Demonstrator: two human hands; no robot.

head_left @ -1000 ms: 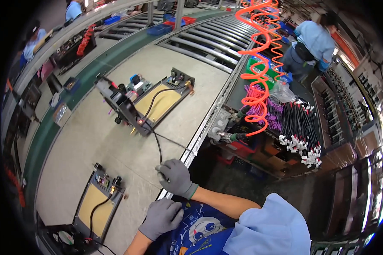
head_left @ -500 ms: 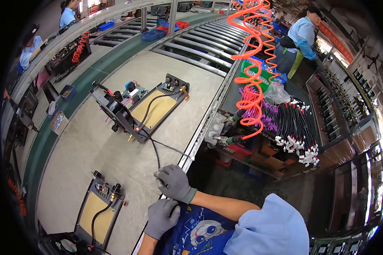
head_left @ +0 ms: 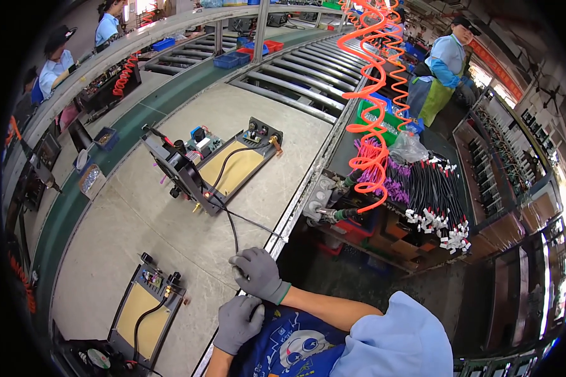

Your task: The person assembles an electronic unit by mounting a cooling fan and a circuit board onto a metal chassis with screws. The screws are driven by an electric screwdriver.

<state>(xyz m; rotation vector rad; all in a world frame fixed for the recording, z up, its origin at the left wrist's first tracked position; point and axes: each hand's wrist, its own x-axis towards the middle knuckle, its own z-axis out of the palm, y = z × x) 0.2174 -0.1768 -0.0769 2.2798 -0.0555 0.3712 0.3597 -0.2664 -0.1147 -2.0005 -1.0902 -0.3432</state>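
Grey-gloved, the right hand [head_left: 256, 272] is kept pinched on the black cable [head_left: 231, 227] at the desk's [head_left: 138, 213] near edge, the left hand [head_left: 238, 323] curled shut beside it, while the far open chassis [head_left: 210, 166] has been carried farther away.

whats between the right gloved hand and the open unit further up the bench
In the head view, a black cable runs from the right hand up to the open unit; otherwise only bare beige bench lies between them.
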